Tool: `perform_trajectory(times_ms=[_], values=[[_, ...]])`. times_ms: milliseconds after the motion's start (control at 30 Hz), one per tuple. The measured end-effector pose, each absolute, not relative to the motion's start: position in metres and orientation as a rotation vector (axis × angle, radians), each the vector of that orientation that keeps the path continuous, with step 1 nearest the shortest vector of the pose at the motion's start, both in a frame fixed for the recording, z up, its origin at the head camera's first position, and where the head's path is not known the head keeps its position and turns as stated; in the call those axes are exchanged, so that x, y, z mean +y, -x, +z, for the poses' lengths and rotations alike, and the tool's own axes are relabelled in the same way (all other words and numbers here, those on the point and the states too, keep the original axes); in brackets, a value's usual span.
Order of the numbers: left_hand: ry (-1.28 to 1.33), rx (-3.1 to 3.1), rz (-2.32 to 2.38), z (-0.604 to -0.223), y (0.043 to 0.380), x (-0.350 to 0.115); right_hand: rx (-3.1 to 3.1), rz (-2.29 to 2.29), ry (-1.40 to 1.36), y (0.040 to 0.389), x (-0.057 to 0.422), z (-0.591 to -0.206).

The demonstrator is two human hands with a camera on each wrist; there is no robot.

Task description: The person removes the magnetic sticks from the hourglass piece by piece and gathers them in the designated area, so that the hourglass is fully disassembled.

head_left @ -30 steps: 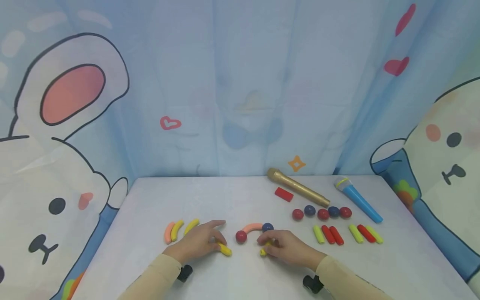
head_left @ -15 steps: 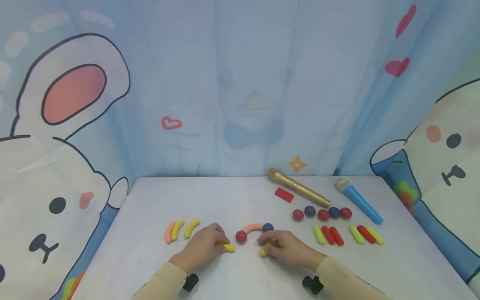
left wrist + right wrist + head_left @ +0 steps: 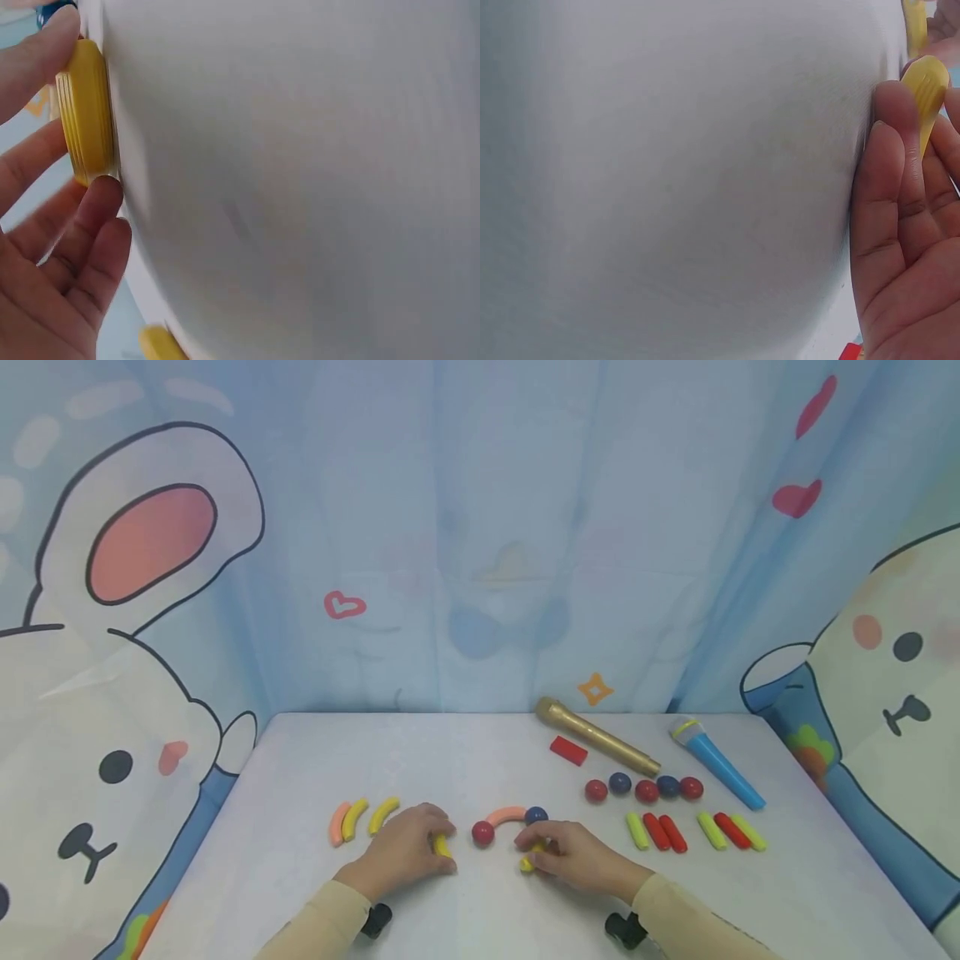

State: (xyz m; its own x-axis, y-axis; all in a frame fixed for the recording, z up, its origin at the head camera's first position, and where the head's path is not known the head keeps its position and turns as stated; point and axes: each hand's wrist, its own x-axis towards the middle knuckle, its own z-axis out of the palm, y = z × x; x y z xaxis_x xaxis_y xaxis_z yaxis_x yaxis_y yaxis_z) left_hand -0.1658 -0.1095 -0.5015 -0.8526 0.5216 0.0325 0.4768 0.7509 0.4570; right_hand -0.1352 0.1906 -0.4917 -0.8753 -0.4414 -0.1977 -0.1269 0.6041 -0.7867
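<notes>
My left hand (image 3: 408, 846) holds a yellow curved piece (image 3: 441, 845) between thumb and fingers, low over the white table. In the left wrist view this ridged yellow piece (image 3: 88, 112) stands on edge, with the thumb at its upper end and fingertips near its lower end. Opposite, my right hand (image 3: 573, 853) pinches another yellow curved piece (image 3: 527, 864), partly covered by the fingers. Its ridged end (image 3: 928, 82) shows between the fingers in the right wrist view. Between the hands lies a pink curved piece (image 3: 506, 814) with a red ball (image 3: 483, 834) and a dark blue ball (image 3: 536, 815) at its ends.
Further yellow pieces (image 3: 383, 816) and a pink one (image 3: 339, 824) lie left. To the right are a row of red and blue balls (image 3: 647, 791), several red and green sticks (image 3: 673, 832), a red rectangle (image 3: 568, 750), a gold microphone (image 3: 600, 737) and a blue microphone (image 3: 723, 768).
My left hand has turned its yellow piece from lying crosswise to pointing more away from me, and the hand has shifted slightly. The right hand has stayed in place.
</notes>
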Motion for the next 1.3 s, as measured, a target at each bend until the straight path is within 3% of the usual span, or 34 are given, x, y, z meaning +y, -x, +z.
perform_trajectory(times_ms=[467,900,1300], values=[[-0.869,3.06,0.509,-0.493,0.176,-0.158,2.464,-1.163,0.438,0.136,0.193,-0.491],[-0.887,2.617,0.774,-0.484,0.176,-0.074,2.581,-1.058,0.535,0.134,0.194,-0.498],[-0.875,2.517,0.8,-0.488,0.16,-0.065,2.846,-0.792,0.584,0.135,0.198,-0.494]])
